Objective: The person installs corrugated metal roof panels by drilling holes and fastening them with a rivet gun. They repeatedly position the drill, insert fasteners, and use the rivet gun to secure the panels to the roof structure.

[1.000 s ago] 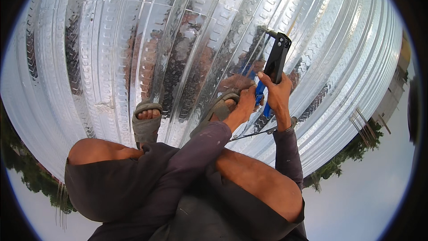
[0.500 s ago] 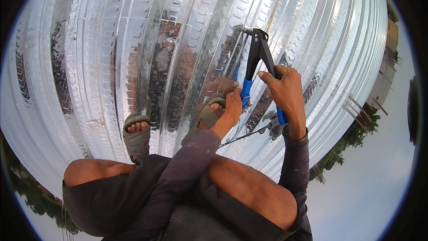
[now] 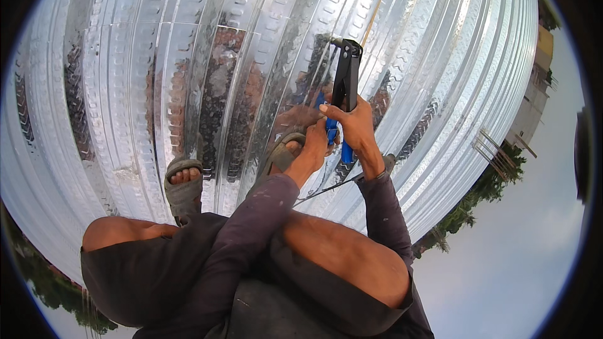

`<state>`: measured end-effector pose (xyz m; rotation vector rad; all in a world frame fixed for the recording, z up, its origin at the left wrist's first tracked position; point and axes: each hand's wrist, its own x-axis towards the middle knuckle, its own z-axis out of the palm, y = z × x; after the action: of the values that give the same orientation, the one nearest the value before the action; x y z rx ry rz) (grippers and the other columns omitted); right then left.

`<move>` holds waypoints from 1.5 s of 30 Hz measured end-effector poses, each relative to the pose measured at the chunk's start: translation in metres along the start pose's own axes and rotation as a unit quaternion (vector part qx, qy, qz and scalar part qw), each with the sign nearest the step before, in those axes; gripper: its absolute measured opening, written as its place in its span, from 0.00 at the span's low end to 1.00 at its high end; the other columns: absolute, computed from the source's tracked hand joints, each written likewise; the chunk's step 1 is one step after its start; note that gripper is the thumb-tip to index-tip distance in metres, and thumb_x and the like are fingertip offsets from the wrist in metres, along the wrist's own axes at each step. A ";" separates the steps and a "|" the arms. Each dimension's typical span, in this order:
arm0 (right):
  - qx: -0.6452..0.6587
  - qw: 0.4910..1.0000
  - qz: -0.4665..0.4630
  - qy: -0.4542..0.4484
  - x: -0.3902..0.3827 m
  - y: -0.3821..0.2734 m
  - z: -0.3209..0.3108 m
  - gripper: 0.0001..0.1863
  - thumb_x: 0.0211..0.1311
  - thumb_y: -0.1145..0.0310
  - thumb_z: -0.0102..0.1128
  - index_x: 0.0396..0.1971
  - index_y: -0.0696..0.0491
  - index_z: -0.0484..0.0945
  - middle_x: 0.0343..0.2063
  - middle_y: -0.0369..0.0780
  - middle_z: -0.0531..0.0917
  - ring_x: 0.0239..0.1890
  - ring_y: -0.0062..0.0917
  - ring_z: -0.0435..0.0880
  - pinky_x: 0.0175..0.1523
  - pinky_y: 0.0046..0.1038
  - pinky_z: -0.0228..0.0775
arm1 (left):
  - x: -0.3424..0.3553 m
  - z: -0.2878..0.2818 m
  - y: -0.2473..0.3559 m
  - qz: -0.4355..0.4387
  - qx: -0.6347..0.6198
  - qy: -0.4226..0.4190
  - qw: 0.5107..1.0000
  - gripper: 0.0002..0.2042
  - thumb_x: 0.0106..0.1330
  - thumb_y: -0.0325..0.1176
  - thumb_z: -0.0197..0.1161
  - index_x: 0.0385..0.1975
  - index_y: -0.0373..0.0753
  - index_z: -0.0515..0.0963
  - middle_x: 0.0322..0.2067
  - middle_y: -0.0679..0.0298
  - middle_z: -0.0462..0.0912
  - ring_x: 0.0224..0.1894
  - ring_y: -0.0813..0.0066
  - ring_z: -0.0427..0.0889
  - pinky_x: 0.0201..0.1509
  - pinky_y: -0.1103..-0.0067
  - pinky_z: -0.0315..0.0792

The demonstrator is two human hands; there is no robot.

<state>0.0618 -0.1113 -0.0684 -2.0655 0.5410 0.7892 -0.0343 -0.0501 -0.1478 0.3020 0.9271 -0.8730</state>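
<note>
Both hands, left hand [image 3: 316,141] and right hand [image 3: 357,127], closed round blue handles of riveting tool [image 3: 344,91], nose down on corrugated metal sheet [image 3: 188,56]. Risk: nose skidding off rib, squeeze pinching fingers; sandalled foot [image 3: 183,183] near tool could slip on slick sheet.

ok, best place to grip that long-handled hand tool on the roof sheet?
By the blue-sleeved handle ends, from the person's near side: the riveting tool stands nose-down on the corrugated metal sheet, handles pointing back. Right hand and left hand both close there.
</note>
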 end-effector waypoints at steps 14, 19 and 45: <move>0.028 0.995 0.000 0.091 0.016 0.033 0.014 0.14 0.54 0.68 0.71 0.29 0.61 0.77 0.22 0.37 0.81 0.24 0.19 0.78 0.32 0.26 0.72 | -0.002 0.004 -0.016 0.028 -0.058 0.016 0.998 0.17 0.77 0.45 0.44 0.29 0.43 0.71 0.18 0.69 0.68 0.12 0.82 0.62 0.14 0.81 0.53; 0.066 0.995 -0.009 0.072 -0.021 -0.011 -0.050 0.10 0.53 0.72 0.67 0.33 0.63 0.81 0.25 0.40 0.83 0.27 0.21 0.81 0.33 0.24 0.75 | -0.010 0.005 0.003 0.050 0.053 -0.025 0.997 0.20 0.76 0.47 0.49 0.27 0.40 0.75 0.16 0.68 0.71 0.11 0.82 0.60 0.14 0.82 0.52; 0.227 0.970 0.068 0.058 -0.019 0.081 -0.166 0.20 0.62 0.69 0.64 0.49 0.67 0.79 0.15 0.30 0.72 0.09 0.12 0.66 0.14 0.15 0.55 | 0.010 0.051 0.084 0.315 0.315 0.023 0.895 0.18 0.78 0.44 0.52 0.32 0.37 0.78 0.21 0.72 0.72 0.22 0.86 0.68 0.26 0.85 0.64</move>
<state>0.0538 -0.2919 -0.0252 -1.6673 0.8509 0.5585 0.0623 -0.0322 -0.1365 1.1232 0.5015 -0.5310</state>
